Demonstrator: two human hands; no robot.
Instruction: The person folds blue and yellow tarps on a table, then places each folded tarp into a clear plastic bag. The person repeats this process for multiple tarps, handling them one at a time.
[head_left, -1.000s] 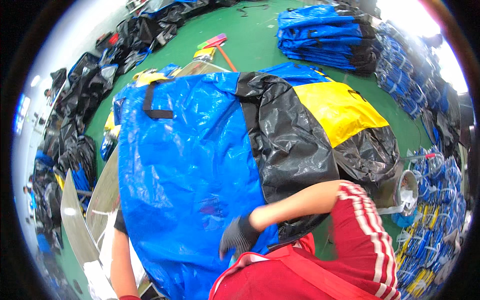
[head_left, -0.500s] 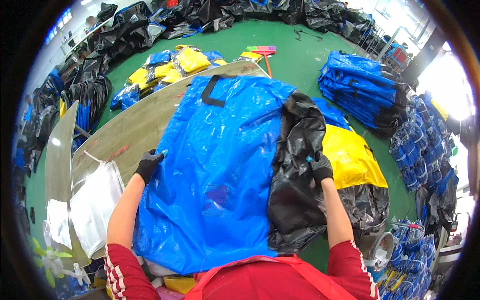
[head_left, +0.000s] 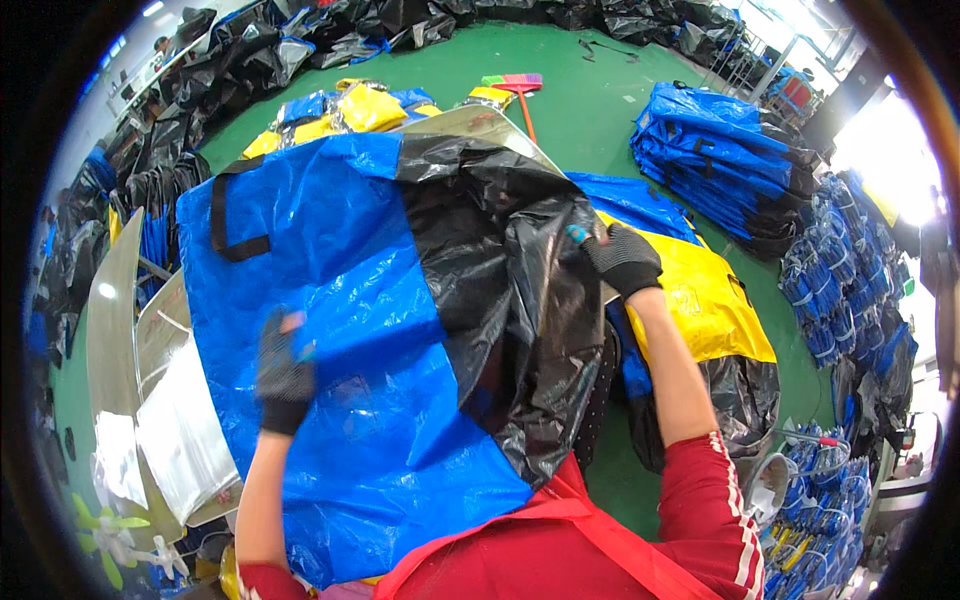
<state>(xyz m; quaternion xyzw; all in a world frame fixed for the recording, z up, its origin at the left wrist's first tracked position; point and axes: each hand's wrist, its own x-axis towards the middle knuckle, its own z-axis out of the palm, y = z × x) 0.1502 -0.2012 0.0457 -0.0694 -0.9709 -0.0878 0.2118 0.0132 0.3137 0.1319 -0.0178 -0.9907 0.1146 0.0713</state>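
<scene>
A large blue and black plastic bag [head_left: 350, 290] with a black strap handle [head_left: 225, 225] sewn on its far left corner spreads in front of me. The black part, creased, lies to the right. My right hand [head_left: 622, 258], in a dark knit glove with bare or blue-tipped fingers, pinches the black edge at the far right. Over the blue face, my gloved left hand [head_left: 285, 370] lies with its fingers stretched, slightly blurred. Beneath the bag shows part of a pale smooth board [head_left: 490, 130], mostly hidden.
Yellow, blue and black bags [head_left: 690, 310] lie to my right, beside a larger blue stack [head_left: 700, 150] on the green floor [head_left: 590, 90]. Wrapped yellow and blue packs [head_left: 365, 108] and a broom [head_left: 525, 100] are ahead. Bundled blue bags [head_left: 840, 265] stand far right; white sheets [head_left: 185, 430] lie left.
The bag has shifted left and turned, showing more of its black part. My right hand has moved up along the black edge. My left hand has left the bag's left edge for its blue face.
</scene>
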